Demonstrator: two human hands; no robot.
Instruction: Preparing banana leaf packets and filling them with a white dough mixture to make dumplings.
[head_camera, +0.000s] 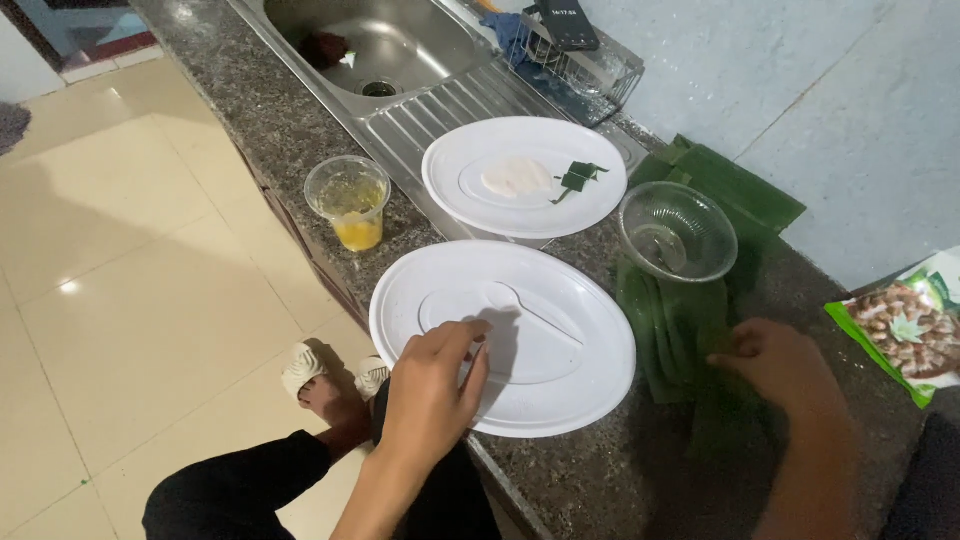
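The left hand (432, 385) rests loose-fingered on the near white plate (590, 340); the right hand (775, 362), beside that plate, pinches banana leaf (672, 320); leaf may tear.

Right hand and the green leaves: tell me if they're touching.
Touching. The head view shows the right hand resting directly on the green leaves, its fingers pressed onto the leaf surface, no gap visible.

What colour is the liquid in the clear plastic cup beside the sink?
Yellow-orange, pooled at the bottom of the plastic cup; the head view shows it clearly.
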